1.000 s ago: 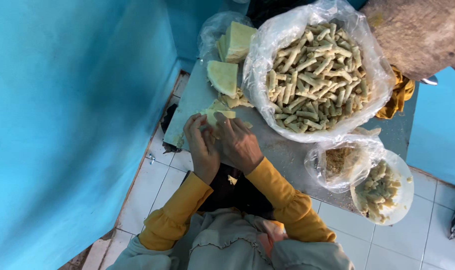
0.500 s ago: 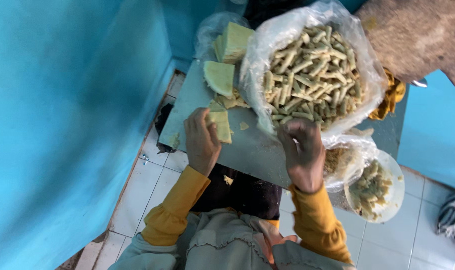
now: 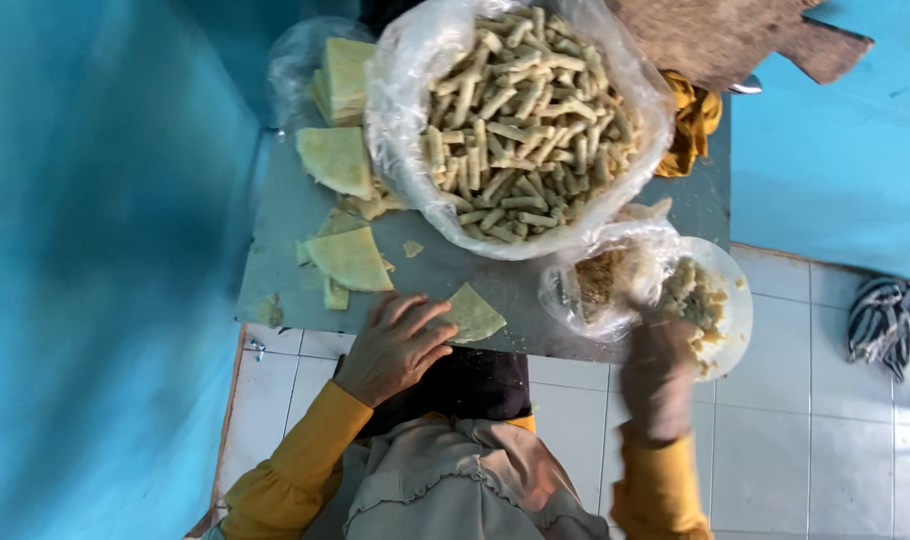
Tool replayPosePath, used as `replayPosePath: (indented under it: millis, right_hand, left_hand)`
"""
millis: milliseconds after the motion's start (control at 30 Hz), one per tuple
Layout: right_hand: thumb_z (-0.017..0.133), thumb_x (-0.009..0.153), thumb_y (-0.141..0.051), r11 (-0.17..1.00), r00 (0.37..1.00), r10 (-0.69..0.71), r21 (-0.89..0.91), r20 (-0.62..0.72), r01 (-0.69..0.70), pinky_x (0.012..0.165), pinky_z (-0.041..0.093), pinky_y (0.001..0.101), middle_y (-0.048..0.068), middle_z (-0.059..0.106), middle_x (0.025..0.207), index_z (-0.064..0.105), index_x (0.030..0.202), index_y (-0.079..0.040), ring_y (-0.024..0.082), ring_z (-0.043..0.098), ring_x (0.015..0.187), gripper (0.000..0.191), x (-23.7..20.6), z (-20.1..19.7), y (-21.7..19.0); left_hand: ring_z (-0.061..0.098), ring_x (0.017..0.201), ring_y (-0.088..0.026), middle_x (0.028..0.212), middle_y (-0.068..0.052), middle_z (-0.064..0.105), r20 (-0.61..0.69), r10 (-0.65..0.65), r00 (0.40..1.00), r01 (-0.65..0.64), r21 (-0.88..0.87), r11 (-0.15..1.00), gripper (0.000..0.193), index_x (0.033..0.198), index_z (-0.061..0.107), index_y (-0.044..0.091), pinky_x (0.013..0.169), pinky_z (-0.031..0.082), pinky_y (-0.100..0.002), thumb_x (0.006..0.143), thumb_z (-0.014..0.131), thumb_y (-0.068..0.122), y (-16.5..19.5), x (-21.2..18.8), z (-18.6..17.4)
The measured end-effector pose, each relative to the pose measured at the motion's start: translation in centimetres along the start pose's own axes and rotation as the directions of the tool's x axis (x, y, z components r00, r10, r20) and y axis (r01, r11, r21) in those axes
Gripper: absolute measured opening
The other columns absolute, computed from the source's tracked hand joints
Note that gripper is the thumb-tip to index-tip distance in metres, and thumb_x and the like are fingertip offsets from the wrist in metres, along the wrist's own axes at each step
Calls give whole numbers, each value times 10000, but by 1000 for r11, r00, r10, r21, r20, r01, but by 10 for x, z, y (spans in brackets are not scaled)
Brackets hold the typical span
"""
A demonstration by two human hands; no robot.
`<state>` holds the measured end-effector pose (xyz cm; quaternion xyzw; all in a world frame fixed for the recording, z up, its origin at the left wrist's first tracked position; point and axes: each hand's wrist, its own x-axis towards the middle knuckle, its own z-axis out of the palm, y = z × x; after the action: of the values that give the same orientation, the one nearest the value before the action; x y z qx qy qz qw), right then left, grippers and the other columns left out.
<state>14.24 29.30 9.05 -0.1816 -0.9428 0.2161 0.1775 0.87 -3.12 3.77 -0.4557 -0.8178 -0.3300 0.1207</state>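
My left hand (image 3: pixel 393 347) lies flat at the near edge of the grey board (image 3: pixel 293 232), its fingertips touching a triangular piece of pale dough wrapper (image 3: pixel 472 315). My right hand (image 3: pixel 659 375), blurred, is by the white plate of filling (image 3: pixel 732 310) and a small clear bag of filling (image 3: pixel 605 280); whether it holds anything cannot be told. A large clear bag (image 3: pixel 405 70) full of several rolled pastry sticks (image 3: pixel 525 120) sits at the back of the board. More wrapper pieces (image 3: pixel 350 258) lie to the left.
A stack of wrappers in plastic (image 3: pixel 343 75) stands at the back left. A yellow cloth (image 3: pixel 690 125) and a wooden board (image 3: pixel 735 35) lie behind the big bag. Blue walls stand left and right. White tiled floor (image 3: pixel 835 420) holds a striped cloth (image 3: pixel 883 315).
My right hand has swung from the middle of the board out to the plate at the right. My left hand has laid a wrapper piece flat near the board's front edge.
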Motion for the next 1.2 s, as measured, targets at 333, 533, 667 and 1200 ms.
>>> replayPosePath:
  millis: [333,533,667,1200]
  right_hand:
    - [668,678,-50,902,997,-27,-427,69,54,1025,346,504,55,625,1206,750,1243,-177,327,480,1176,585,46,-15,95]
    - [689,820,-132,870,993,34,-493,110,25,991,345,499,41,646,1123,796,1131,-200,311,504,1142,336,57,15,112]
    - [658,934,-153,854,996,-5,-517,87,50,1005,348,494,50,657,1146,803,1124,-185,307,513,1154,242,57,24,113]
    - [715,830,-217,881,982,-7,-464,191,96,1010,320,463,17,658,1038,802,974,-193,269,520,1097,170,47,-1,89]
  left_hand:
    - [496,1267,-272,1314,-17,603,13,-16,1000,16,-25,1000,278,1086,685,169,1114,377,-491,861,789,294,-2,1,-1]
    - [508,1266,-275,1295,-21,616,15,-15,1000,15,-29,999,287,1109,680,164,1108,387,-480,870,782,288,-3,1,-1]
    - [508,1270,-275,1287,-19,620,16,-12,1000,13,-35,999,289,1115,677,164,1111,390,-481,874,782,284,-3,0,0]
    - [519,1267,-276,1268,-24,614,-5,4,1000,-4,-43,999,312,1122,661,157,1108,394,-484,867,793,281,-5,0,5]
